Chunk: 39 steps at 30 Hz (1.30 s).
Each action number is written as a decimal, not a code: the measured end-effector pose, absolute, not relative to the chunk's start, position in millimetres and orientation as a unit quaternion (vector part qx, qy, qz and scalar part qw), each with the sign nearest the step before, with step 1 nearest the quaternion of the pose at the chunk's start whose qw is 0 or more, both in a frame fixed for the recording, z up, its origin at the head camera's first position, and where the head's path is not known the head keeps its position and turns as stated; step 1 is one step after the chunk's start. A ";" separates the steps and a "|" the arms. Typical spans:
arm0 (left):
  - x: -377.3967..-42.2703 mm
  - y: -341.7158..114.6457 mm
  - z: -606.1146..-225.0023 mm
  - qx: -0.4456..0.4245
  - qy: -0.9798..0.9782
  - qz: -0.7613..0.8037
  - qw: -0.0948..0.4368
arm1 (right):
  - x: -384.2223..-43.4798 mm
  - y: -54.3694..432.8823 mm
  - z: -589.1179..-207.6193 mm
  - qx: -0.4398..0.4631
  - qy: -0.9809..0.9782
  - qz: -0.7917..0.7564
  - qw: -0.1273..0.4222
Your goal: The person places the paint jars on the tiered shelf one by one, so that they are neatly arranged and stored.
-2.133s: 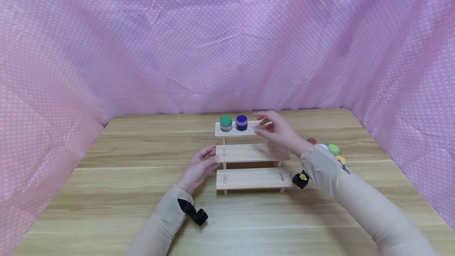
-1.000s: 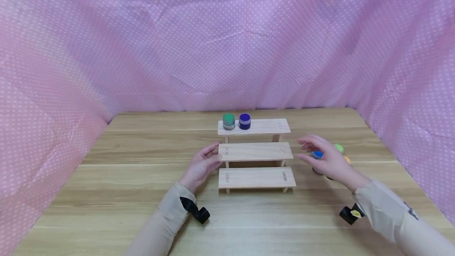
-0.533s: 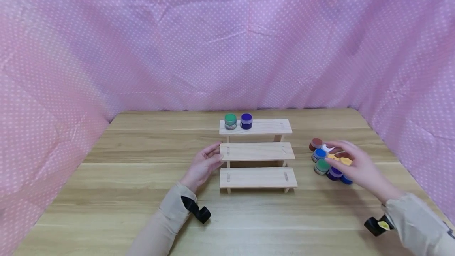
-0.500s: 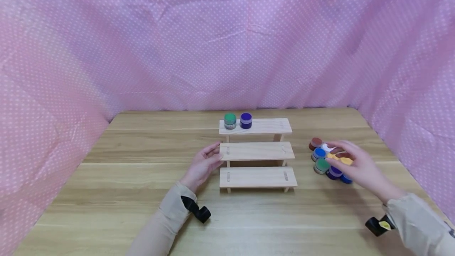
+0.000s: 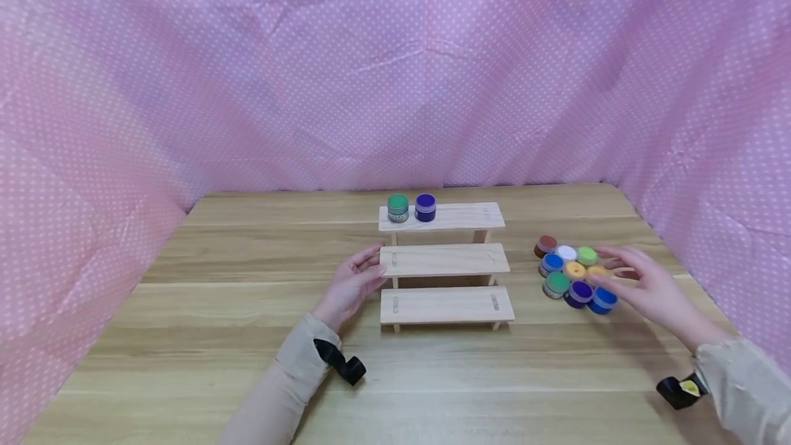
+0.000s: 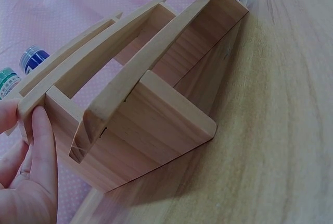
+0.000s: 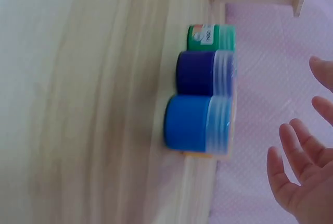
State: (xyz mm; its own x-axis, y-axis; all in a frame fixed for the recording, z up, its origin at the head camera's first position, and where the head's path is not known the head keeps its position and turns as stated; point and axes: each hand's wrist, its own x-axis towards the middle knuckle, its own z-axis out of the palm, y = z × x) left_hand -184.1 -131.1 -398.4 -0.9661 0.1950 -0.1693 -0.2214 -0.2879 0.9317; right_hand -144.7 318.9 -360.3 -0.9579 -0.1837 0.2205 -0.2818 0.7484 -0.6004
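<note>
A three-tier wooden stand (image 5: 445, 259) rises on the table. My left hand (image 5: 349, 287) pinches the left end of its middle board, thumb and fingers curled round the edge in the left wrist view. On the top board sit a green paint jar (image 5: 398, 209) and a purple paint jar (image 5: 425, 208), side by side at the left. My right hand (image 5: 645, 287) hovers over the right edge of a cluster of jars, fingers spread and bent a little, holding nothing. Its fingertips overlap a yellow-orange jar (image 5: 597, 271) in the head view. Nearest the right wrist camera stands a blue jar (image 7: 190, 123).
Several more jars crowd together right of the stand, among them a brown one (image 5: 546, 246), a white one (image 5: 566, 253), a light green one (image 5: 586, 255) and a purple one (image 5: 578, 294). A pink dotted cloth (image 5: 426, 74) hangs behind the wooden table (image 5: 247, 335).
My right hand has moved from beside the top board out to the right, over the jars, then drawn slightly further right, uncovering more lids. My left hand keeps its grip on the middle board.
</note>
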 end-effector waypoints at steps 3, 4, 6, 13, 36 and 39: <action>-184.3 -131.2 -398.7 -0.013 0.581 0.803 0.132 | -145.4 323.9 -364.5 0.124 -0.934 0.327 0.072; -184.4 -131.2 -398.6 -0.012 0.581 0.803 0.132 | -145.7 325.5 -365.7 0.127 -0.934 0.327 0.073; -184.6 -131.2 -398.7 -0.011 0.581 0.803 0.131 | -146.1 328.3 -368.5 0.132 -0.934 0.324 0.077; -183.7 -132.2 -400.8 -0.014 0.580 0.803 0.133 | -144.5 337.2 -379.0 0.158 -0.933 0.312 0.084; -182.4 -132.2 -396.2 -0.009 0.585 0.799 0.137 | -134.4 340.4 -399.3 0.154 -0.944 0.287 0.049; -181.6 -131.4 -395.8 -0.012 0.583 0.801 0.135 | -134.6 340.6 -399.7 0.162 -0.942 0.288 0.056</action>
State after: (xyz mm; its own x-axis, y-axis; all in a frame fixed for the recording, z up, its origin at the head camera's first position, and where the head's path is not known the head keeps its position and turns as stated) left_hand -181.6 -131.4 -395.8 -0.9634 0.2017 -0.1768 -0.2304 -0.2850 0.9304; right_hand -134.6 340.6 -399.7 -0.9414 -0.2726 0.1989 -0.3372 0.7813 -0.5252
